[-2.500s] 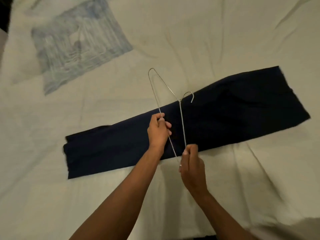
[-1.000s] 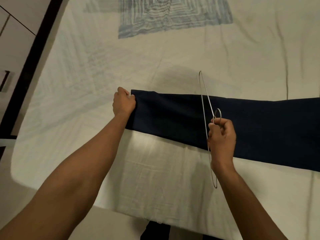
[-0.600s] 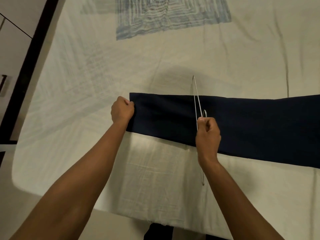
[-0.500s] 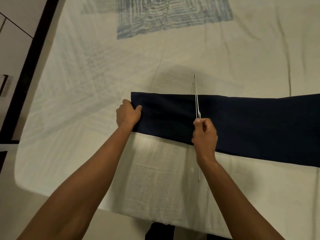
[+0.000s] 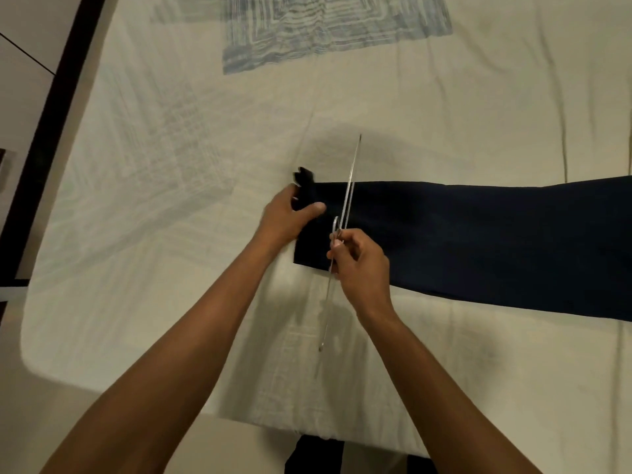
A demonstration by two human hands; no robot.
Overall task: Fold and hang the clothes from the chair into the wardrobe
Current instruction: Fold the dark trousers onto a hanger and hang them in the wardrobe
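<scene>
Dim, warm, yellowish light on the bedsheet (image 5: 444, 114). Soft shadows fall beside the forearms and under the wire hanger (image 5: 345, 213). Slight blur all over, wide-angle bending near the edges.

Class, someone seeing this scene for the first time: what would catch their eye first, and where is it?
The long dark folded garment lying across the pale bedsheet. At its left end the left hand grips the bunched fabric, while the right hand beside it holds a thin wire hanger edge-on.
</scene>
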